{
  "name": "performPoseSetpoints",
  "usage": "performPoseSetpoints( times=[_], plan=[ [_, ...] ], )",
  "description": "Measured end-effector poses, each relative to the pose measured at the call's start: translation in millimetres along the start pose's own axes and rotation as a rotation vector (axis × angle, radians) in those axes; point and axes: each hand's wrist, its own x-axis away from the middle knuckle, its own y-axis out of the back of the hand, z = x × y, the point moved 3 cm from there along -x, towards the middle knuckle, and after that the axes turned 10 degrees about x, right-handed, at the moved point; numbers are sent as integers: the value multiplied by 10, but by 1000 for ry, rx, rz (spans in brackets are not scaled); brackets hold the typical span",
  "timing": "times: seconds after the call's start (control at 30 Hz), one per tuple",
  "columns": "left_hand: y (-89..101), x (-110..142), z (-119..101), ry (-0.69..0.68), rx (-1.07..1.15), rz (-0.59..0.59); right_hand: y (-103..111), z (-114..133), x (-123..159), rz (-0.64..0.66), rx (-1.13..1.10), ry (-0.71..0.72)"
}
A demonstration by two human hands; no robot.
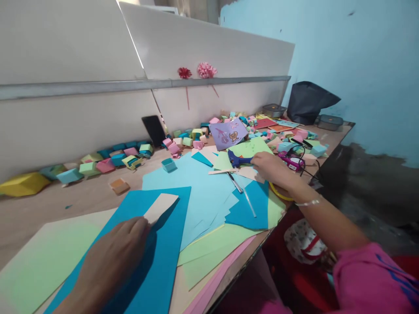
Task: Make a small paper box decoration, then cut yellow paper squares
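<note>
My left hand (113,253) is at the lower left, its fingers closed on the end of a cream paper strip (162,207). The strip is held over a dark blue paper sheet (172,257) and casts a shadow on it. Farther off to the right, my right hand (270,165) grips the handle of a blue glue gun (240,160). Below the gun lie a pen (235,183), a clear glue stick (249,201) and a narrow paper strip (222,172). Light blue sheets (196,192) spread between my hands.
Small folded paper boxes (104,165) line the back of the table. A phone (154,131) leans on the partition. Also there are a purple card (227,133), a purple power strip (290,162) with cables, a yellow ring (279,192) and a black bag (309,102).
</note>
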Motion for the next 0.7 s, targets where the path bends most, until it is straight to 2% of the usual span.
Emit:
performPoseSetpoints(
  times=[0.13,0.27,0.43,0.57,0.7],
  plan=[
    [-239,39,5,-53,-2,-97,-218,-74,-553,63,37,14],
    [-341,48,48,-104,-3,-152,-390,-37,-743,124,47,32],
    [-268,33,36,-128,32,-194,-360,-217,-713,95,29,-10],
    [-234,31,42,-148,76,-218,-273,-607,-595,58,3,-81],
    [-389,31,180,-148,101,-234,-181,-1074,-414,8,-30,-163]
  ],
)
